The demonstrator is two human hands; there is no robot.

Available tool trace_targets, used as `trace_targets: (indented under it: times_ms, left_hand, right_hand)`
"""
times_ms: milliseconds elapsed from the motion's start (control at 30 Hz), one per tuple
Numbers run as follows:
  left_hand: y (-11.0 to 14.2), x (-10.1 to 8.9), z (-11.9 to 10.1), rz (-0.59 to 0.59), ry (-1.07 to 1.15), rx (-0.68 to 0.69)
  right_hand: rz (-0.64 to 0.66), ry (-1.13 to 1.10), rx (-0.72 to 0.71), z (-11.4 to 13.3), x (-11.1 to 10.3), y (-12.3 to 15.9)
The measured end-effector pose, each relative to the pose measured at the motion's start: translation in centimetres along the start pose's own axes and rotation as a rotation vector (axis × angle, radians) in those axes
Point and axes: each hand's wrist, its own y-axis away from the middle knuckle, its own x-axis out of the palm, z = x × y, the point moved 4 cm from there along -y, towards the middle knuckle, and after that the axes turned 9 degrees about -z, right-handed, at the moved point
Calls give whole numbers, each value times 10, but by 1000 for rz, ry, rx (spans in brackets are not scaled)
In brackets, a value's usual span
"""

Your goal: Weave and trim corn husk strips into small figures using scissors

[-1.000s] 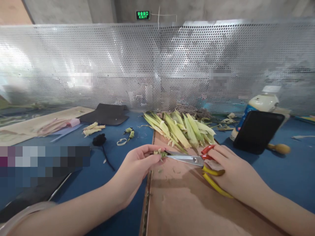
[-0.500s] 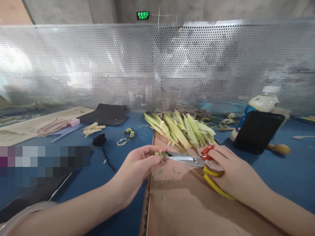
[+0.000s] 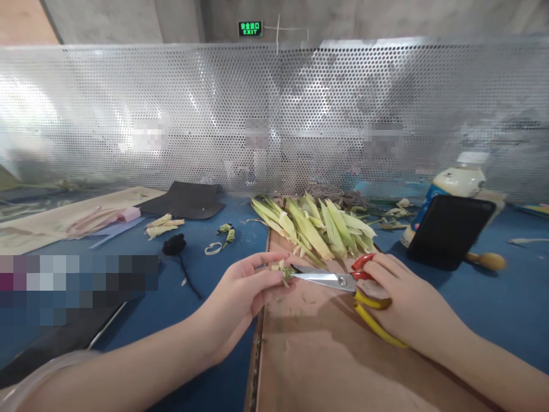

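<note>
A small green-and-pale piece of plant fibre point(image 3: 287, 274), apparently knotted or braided husk, is pinched between the thumb and fingertips of my left hand point(image 3: 240, 292). Scissors point(image 3: 328, 280) with silver blades and red and yellow handles are in my right hand point(image 3: 398, 286), whose fingers wrap the handles. The blades point left and their tips reach the green piece; whether they are cutting into it I cannot tell. Beyond both hands lies a pile of pale green corn husks point(image 3: 309, 226) on the brown board point(image 3: 313, 366).
Left on the blue table point(image 3: 171, 337) lie two small green knotted pieces point(image 3: 229, 233), a black flower-like piece point(image 3: 175, 245), pale husk scraps point(image 3: 163, 226) and black sheet point(image 3: 184, 199). On the right, a phone point(image 3: 450, 232) leans before a bottle point(image 3: 463, 177). A perforated metal screen point(image 3: 193, 103) stands behind.
Both hands stay nearly in place. The fingers of my left hand have shifted slightly around the green piece, and the scissors' tips sit marginally farther right.
</note>
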Motion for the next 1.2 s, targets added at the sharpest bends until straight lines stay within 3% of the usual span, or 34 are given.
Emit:
trace_targets:
  times_ms: [200,800,1200]
  left_hand:
    - [-1,1,0,-36,40,-49]
    - [-3,0,2,1,88,-77]
    - [-5,-5,3,-57,93,-99]
  right_hand:
    - [-14,2,-29,3,-2,-2]
    - [-20,-12,-3,2,2,2]
    - [-72,-50,176,-17,3,4]
